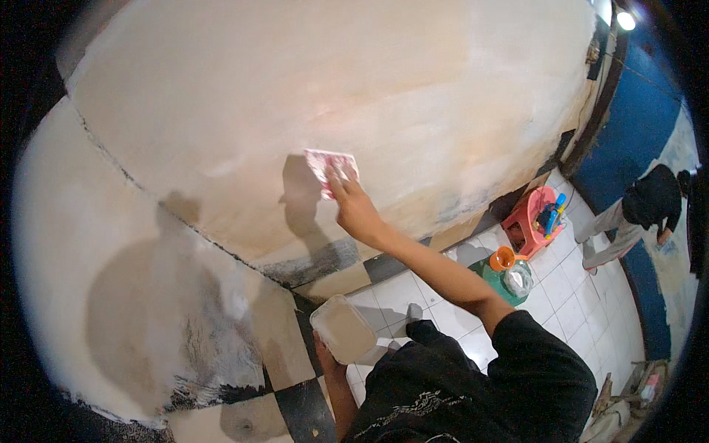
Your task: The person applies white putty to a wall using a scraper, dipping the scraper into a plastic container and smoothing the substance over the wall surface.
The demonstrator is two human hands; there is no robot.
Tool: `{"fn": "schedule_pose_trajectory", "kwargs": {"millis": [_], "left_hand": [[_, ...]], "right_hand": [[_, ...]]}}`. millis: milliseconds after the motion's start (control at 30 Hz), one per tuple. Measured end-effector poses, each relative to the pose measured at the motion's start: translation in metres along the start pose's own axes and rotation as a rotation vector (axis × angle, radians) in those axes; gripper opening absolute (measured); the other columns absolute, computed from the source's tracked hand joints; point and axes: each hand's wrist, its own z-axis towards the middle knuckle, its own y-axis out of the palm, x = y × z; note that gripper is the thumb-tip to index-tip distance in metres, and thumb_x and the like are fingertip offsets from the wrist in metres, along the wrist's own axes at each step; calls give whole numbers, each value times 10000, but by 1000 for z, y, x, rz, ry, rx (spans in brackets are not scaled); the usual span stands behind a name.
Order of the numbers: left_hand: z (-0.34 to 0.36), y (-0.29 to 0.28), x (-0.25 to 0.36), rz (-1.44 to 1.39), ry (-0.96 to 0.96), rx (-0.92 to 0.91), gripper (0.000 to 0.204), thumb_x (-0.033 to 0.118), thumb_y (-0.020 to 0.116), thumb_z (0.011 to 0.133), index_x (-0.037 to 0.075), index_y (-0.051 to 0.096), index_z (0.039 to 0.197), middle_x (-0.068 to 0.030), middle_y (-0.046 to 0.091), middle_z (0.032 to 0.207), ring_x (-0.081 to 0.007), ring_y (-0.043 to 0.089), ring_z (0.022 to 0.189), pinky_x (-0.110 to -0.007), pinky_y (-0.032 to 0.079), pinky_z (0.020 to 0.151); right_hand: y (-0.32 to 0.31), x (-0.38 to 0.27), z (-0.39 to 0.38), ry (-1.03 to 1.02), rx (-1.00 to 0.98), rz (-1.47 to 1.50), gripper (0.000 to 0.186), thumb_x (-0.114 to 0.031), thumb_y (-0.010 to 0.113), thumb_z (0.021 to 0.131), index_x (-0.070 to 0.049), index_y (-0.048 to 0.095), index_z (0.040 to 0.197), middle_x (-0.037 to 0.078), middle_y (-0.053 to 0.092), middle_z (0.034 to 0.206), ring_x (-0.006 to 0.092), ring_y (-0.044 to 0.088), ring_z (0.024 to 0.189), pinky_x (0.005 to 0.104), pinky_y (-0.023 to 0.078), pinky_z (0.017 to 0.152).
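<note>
My right hand (351, 196) reaches up to the cream-coloured wall (413, 111) and presses a flat, four-cornered red piece smeared with white (330, 168) near its surface. The fingers lie over that piece; whether it is a scraper or a pad I cannot tell. Lower down, my left hand (325, 354) grips the side of a squarish tub (343, 330) with pale beige stuff in it. Part of the left hand is hidden behind the tub.
On the white tiled floor (565, 295) stand a red plastic stool (528, 225) with tools and a green stool (484, 273) bearing an orange cup (502, 258) and a clear bag (518, 279). A person (650, 203) bends by the blue wall. Clutter (639, 391) lies lower right.
</note>
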Motion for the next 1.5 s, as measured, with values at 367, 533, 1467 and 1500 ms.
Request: {"fn": "schedule_pose_trajectory", "kwargs": {"millis": [367, 533, 1467, 1500], "left_hand": [[-3, 62, -6, 101, 29, 105, 564, 466, 318, 976, 65, 385, 1367, -132, 490, 1320, -284, 515, 1169, -416, 424, 990], [-7, 90, -14, 77, 4, 188, 558, 463, 339, 973, 57, 409, 1349, -129, 526, 1273, -259, 545, 1127, -393, 434, 980], [-81, 94, -48, -59, -91, 115, 671, 598, 249, 944, 76, 407, 1336, -130, 540, 1222, -249, 582, 1065, -398, 514, 890], [-88, 92, -53, -117, -102, 81, 674, 599, 247, 944, 74, 405, 1336, -131, 540, 1222, -249, 583, 1064, -395, 518, 885]], "right_hand": [[-97, -15, -130, 996, 27, 1464, 224, 4, 497, 842, 26, 548, 1059, 106, 632, 990, 176, 625, 869, 315, 511, 796], [-103, -63, -151, 1014, 83, 1236, 225, -45, 506, 894, 13, 505, 1112, 94, 619, 994, 169, 632, 848, 290, 526, 723], [-151, -79, -201, 911, -184, 800, 288, 5, 516, 879, 42, 477, 1162, 118, 617, 1011, 185, 624, 860, 300, 501, 777], [-157, -82, -205, 789, -338, 676, 285, 4, 526, 870, 43, 481, 1149, 126, 625, 980, 181, 619, 853, 297, 494, 764]]}}
